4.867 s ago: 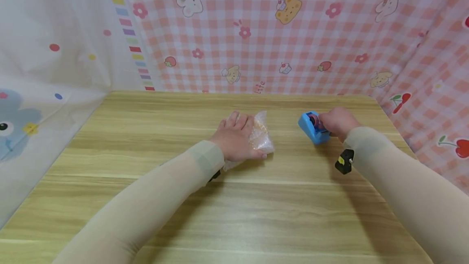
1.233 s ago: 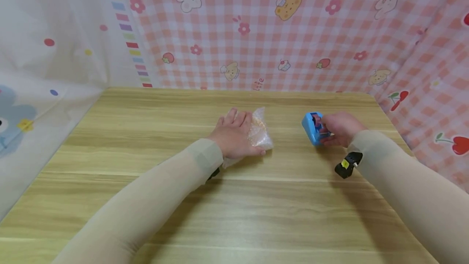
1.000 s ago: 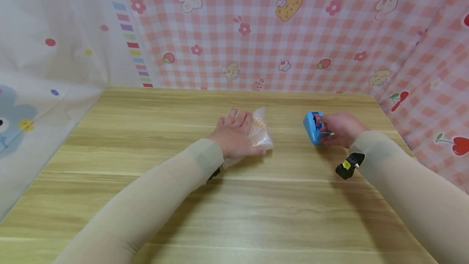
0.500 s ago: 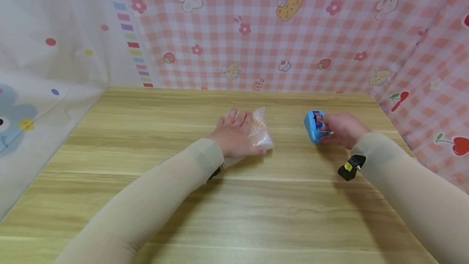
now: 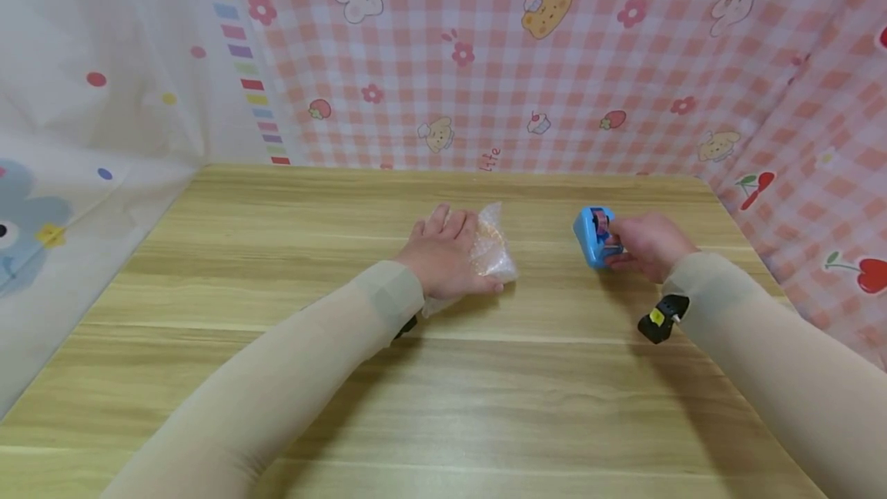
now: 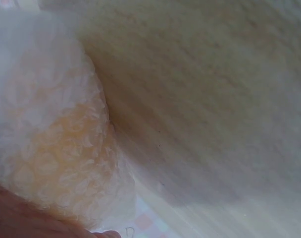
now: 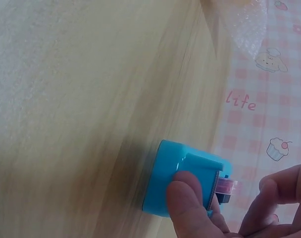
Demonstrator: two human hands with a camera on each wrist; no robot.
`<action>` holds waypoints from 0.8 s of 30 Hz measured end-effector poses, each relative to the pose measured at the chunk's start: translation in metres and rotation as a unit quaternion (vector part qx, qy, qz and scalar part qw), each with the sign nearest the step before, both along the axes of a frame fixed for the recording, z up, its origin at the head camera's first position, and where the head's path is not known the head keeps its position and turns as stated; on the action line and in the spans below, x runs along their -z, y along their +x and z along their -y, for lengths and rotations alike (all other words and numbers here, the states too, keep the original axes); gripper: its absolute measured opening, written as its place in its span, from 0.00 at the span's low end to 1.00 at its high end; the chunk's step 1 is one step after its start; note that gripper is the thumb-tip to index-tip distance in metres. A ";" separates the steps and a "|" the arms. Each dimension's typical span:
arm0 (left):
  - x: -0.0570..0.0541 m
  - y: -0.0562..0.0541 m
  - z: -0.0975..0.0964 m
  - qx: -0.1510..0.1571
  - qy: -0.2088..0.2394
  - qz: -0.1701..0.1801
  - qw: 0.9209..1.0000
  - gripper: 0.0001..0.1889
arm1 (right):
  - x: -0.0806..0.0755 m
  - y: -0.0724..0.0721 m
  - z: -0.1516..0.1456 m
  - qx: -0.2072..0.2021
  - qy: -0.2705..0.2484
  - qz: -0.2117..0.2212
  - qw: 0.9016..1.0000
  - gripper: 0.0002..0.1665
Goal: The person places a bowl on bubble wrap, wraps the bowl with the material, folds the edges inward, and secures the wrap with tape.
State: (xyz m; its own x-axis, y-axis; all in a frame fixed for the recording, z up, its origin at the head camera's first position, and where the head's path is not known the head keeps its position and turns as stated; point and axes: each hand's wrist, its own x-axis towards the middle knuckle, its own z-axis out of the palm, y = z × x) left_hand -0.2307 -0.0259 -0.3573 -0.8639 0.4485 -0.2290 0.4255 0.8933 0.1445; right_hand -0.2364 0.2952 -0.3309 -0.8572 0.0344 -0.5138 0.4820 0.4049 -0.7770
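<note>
My left hand [image 5: 443, 256] rests flat on a bubble-wrapped package [image 5: 493, 252], fingers straight and spread. Something yellow-orange shows through the bubble wrap [image 6: 66, 144] in the left wrist view; what it is stays unclear. To the right, my right hand [image 5: 651, 245] is at a small blue tape dispenser [image 5: 590, 241] that holds a pinkish roll of tape [image 5: 600, 222]. In the right wrist view, the thumb [image 7: 190, 208] lies against the dispenser's front, and another finger is behind the toothed cutter [image 7: 214, 191]. The index finger is bent, apart from the roll.
Both things lie on a wood-grain table [image 5: 443, 406]. A pink checked cloth [image 5: 416, 60] rises behind its back edge and along the right side. White printed cloth [image 5: 104, 114] hangs on the left. A black wrist camera [image 5: 663, 319] sits below the right cuff.
My right fingers have come off the tape roll, and the thumb has moved down to the dispenser's front. The dispenser has turned and shifted slightly right. My left hand has stayed on the package.
</note>
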 end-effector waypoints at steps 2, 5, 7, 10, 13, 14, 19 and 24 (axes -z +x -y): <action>0.000 0.000 0.000 0.000 0.000 -0.001 1.000 0.66 | 0.000 0.000 0.000 -0.003 0.000 -0.004 1.000 0.36; 0.000 -0.001 0.000 -0.001 0.000 0.000 1.000 0.66 | 0.000 0.000 0.001 -0.005 -0.004 -0.012 1.000 0.32; 0.000 -0.001 0.000 -0.001 -0.002 0.002 1.000 0.66 | -0.001 0.000 0.002 -0.006 -0.008 -0.013 1.000 0.31; 0.000 -0.001 0.000 -0.001 0.001 0.002 1.000 0.66 | -0.002 0.001 0.001 -0.008 -0.016 -0.009 1.000 0.35; 0.001 -0.001 0.001 0.000 0.004 0.000 1.000 0.66 | -0.003 0.001 0.000 -0.012 -0.018 -0.003 1.000 0.37; 0.000 -0.001 0.001 0.001 0.005 -0.002 1.000 0.66 | -0.003 0.001 0.000 -0.015 -0.018 -0.002 1.000 0.37; -0.001 0.000 0.001 0.003 0.005 -0.004 1.000 0.66 | -0.003 0.002 -0.001 -0.023 -0.017 -0.007 1.000 0.37; -0.001 0.001 0.001 0.002 0.006 0.000 1.000 0.66 | -0.002 0.003 -0.002 -0.023 -0.026 -0.018 0.999 0.37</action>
